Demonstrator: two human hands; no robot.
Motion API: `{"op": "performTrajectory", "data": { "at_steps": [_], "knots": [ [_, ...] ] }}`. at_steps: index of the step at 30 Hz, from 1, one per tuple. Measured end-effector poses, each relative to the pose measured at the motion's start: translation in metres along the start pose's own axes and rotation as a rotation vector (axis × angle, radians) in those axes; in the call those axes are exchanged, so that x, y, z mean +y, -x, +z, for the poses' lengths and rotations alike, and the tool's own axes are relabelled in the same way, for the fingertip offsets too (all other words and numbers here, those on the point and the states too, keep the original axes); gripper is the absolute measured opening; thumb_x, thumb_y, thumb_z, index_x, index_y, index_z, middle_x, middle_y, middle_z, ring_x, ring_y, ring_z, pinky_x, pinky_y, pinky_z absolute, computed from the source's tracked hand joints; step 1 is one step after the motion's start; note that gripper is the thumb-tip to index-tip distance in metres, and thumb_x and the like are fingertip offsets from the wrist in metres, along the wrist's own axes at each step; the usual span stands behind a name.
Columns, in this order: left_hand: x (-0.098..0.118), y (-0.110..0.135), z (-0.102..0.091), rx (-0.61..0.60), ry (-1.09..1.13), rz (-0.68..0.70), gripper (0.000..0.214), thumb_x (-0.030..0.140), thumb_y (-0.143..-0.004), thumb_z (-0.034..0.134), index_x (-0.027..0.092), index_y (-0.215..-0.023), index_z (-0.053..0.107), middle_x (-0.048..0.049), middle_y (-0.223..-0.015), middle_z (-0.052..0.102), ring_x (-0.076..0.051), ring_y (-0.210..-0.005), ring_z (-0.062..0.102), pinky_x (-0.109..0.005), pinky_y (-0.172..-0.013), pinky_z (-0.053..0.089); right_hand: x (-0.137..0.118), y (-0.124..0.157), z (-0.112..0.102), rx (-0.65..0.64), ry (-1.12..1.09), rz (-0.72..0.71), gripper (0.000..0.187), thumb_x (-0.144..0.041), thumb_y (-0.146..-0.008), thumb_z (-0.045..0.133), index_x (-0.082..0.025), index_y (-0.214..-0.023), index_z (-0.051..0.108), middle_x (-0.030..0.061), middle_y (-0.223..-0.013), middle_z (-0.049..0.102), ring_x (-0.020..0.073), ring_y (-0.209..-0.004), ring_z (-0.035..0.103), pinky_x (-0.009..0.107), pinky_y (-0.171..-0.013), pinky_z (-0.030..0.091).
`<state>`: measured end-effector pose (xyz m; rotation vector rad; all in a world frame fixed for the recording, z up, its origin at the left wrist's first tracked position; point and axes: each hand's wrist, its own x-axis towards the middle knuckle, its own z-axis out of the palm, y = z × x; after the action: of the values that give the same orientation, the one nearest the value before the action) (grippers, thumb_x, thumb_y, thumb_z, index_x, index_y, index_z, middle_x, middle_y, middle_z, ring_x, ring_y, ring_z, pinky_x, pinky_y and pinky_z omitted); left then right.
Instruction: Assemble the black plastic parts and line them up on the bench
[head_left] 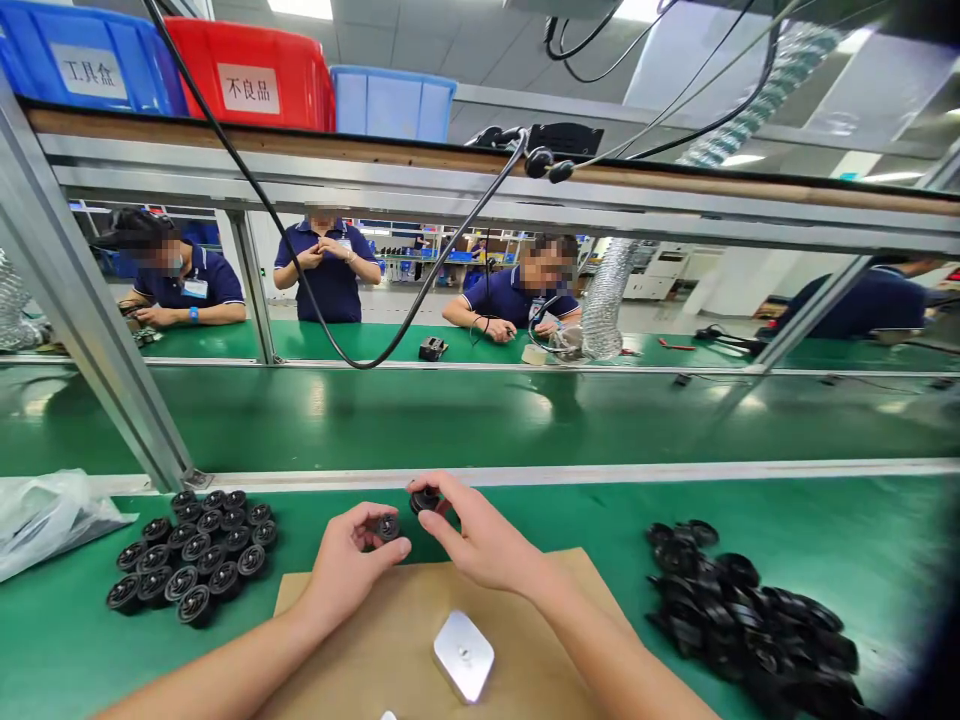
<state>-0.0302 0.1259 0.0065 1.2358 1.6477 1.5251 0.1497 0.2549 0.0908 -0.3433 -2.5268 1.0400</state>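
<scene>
My left hand (355, 550) pinches a small round black part (387, 527) between thumb and fingers. Just to its right, my right hand (469, 530) grips another round black part (424, 500), held a little higher. The two parts are close together but apart, above the far edge of a brown cardboard sheet (360, 640). Lying on the sheet below my hands is a silver diamond-shaped metal block (463, 655) with a small feature at its centre. Left of my hands, several round black parts (196, 547) stand in rows on the green mat.
A loose pile of black plastic parts (750, 620) lies at the right. At the far left is a clear plastic bag (56, 520). A metal frame post (112, 300) rises behind it, and a black cable (360, 362) hangs ahead. Co-workers (517, 290) are across the bench.
</scene>
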Motion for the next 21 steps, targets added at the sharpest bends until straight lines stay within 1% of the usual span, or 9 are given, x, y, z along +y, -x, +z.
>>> {"op": "performTrajectory", "data": {
  "at_steps": [2, 4, 6, 8, 10, 12, 16, 21],
  "knots": [
    [0.002, 0.003, 0.003, 0.010, 0.074, 0.034, 0.035, 0.038, -0.080, 0.082, 0.019, -0.109, 0.077, -0.0078, -0.105, 0.072, -0.023, -0.090, 0.066, -0.032, -0.081, 0.054, 0.002, 0.000, 0.001, -0.038, -0.031, 0.024, 0.029, -0.027, -0.104, 0.054, -0.026, -0.133, 0.055, 0.0079, -0.132, 0.065, 0.0232, -0.109, 0.064, 0.041, -0.099, 0.052],
    [0.003, 0.005, 0.003, 0.016, 0.117, 0.069, 0.031, 0.032, -0.079, 0.085, 0.022, -0.108, 0.080, -0.0068, -0.107, 0.071, -0.023, -0.095, 0.065, -0.031, -0.083, 0.053, 0.003, 0.000, 0.002, -0.073, -0.021, 0.037, 0.030, -0.027, -0.104, 0.055, -0.027, -0.134, 0.054, 0.0078, -0.132, 0.066, 0.0229, -0.105, 0.065, 0.040, -0.095, 0.052],
    [0.003, 0.006, 0.002, 0.020, 0.164, 0.060, 0.037, 0.028, -0.078, 0.086, 0.024, -0.114, 0.078, -0.0060, -0.109, 0.071, -0.023, -0.098, 0.066, -0.031, -0.086, 0.053, 0.003, -0.001, 0.002, -0.091, 0.004, 0.040, 0.030, -0.027, -0.105, 0.054, -0.027, -0.135, 0.053, 0.0071, -0.130, 0.067, 0.0228, -0.103, 0.066, 0.037, -0.089, 0.051],
    [0.003, 0.006, 0.002, 0.030, 0.218, 0.028, 0.040, 0.026, -0.076, 0.087, 0.022, -0.114, 0.075, -0.0057, -0.108, 0.073, -0.023, -0.097, 0.067, -0.031, -0.086, 0.055, 0.002, -0.002, 0.004, -0.094, 0.025, 0.020, 0.031, -0.026, -0.106, 0.052, -0.028, -0.137, 0.053, 0.0059, -0.131, 0.067, 0.0228, -0.107, 0.066, 0.035, -0.088, 0.050],
    [0.003, 0.007, 0.003, 0.040, 0.243, 0.020, 0.036, 0.025, -0.074, 0.089, 0.020, -0.106, 0.073, -0.0057, -0.104, 0.073, -0.023, -0.095, 0.067, -0.031, -0.085, 0.055, 0.000, -0.003, 0.007, -0.083, 0.041, 0.002, 0.030, -0.025, -0.107, 0.051, -0.030, -0.136, 0.054, 0.0040, -0.130, 0.068, 0.0226, -0.111, 0.065, 0.034, -0.090, 0.048],
    [0.004, 0.008, 0.004, 0.044, 0.243, 0.049, 0.030, 0.026, -0.075, 0.089, 0.019, -0.099, 0.073, -0.0060, -0.102, 0.072, -0.022, -0.093, 0.067, -0.030, -0.082, 0.056, -0.001, -0.003, 0.009, -0.073, 0.051, 0.002, 0.025, -0.026, -0.105, 0.055, -0.029, -0.130, 0.056, 0.0029, -0.124, 0.069, 0.0223, -0.108, 0.065, 0.033, -0.089, 0.047],
    [0.007, 0.008, 0.004, 0.052, 0.246, 0.089, 0.027, 0.025, -0.077, 0.086, 0.020, -0.102, 0.078, -0.0073, -0.108, 0.072, -0.023, -0.097, 0.068, -0.029, -0.082, 0.057, -0.002, -0.003, 0.012, -0.039, 0.076, -0.012, 0.019, -0.026, -0.099, 0.062, -0.026, -0.118, 0.059, 0.0022, -0.110, 0.071, 0.0213, -0.097, 0.065, 0.032, -0.083, 0.046],
    [0.004, 0.008, 0.004, 0.043, 0.302, 0.089, 0.032, 0.032, -0.081, 0.085, 0.023, -0.112, 0.081, -0.0095, -0.116, 0.074, -0.028, -0.107, 0.070, -0.035, -0.092, 0.060, 0.003, -0.003, 0.017, -0.008, 0.077, -0.011, 0.016, -0.027, -0.098, 0.065, -0.025, -0.113, 0.059, 0.0014, -0.104, 0.072, 0.0206, -0.093, 0.065, 0.031, -0.079, 0.045]
  ]
}}
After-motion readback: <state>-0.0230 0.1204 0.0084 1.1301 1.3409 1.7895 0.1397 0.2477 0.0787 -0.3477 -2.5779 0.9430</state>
